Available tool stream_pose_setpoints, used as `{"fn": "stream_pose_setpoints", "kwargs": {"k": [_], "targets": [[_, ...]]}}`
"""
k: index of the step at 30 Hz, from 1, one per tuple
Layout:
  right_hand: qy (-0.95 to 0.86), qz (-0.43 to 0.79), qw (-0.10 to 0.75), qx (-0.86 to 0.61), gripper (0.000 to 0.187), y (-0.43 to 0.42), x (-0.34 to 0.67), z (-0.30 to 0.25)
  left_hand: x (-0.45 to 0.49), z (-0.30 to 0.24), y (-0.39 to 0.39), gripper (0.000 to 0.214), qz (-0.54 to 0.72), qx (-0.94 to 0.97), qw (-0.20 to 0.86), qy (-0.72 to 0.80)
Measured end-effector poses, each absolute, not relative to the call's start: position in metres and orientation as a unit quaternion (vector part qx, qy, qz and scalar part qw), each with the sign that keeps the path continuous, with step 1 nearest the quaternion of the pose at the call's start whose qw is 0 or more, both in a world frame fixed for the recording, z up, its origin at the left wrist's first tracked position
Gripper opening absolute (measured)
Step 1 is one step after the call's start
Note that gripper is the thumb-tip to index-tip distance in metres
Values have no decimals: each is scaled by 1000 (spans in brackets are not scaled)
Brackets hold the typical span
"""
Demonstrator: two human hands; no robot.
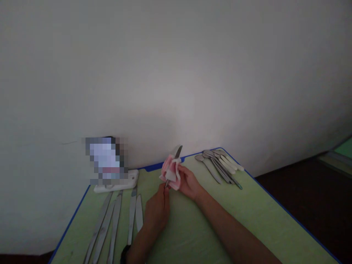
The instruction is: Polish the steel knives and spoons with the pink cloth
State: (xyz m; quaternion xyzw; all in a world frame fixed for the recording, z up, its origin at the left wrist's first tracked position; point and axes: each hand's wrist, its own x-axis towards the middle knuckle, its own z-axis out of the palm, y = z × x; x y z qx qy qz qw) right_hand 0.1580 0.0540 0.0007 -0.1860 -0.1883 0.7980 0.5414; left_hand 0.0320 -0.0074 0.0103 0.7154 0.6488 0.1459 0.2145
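My left hand [158,209] is closed around the handle of a table knife [178,151] whose blade tip points up and away. My right hand [189,183] grips a pink and white cloth [171,171] wrapped around the middle of the blade. Both hands are raised a little above the green table [247,220], near its far edge. Most of the knife is hidden by the cloth and my fingers.
Several knives [115,220] lie side by side on the table's left. A bunch of spoons [218,163] lies at the far right corner. A white tray [117,185] with a blurred object on it stands at the back left, against the pale wall.
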Motion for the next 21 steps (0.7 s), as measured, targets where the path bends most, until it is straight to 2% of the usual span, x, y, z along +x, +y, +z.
{"fn": "stream_pose_setpoints", "kwargs": {"k": [4, 9, 16, 21], "targets": [[-268, 754, 548, -243, 18, 52, 150, -5, 36, 9, -9, 30, 86, 757, 143, 632], [-194, 724, 590, -300, 17, 59, 150, -7, 39, 9, -9, 31, 47, 785, 94, 611], [-101, 698, 665, -246, 12, 70, 170, -5, 38, 12, -10, 32, 57, 796, 128, 588], [-102, 728, 643, -214, 16, 70, 174, -1, 35, 10, -12, 27, 124, 778, 177, 589]]}}
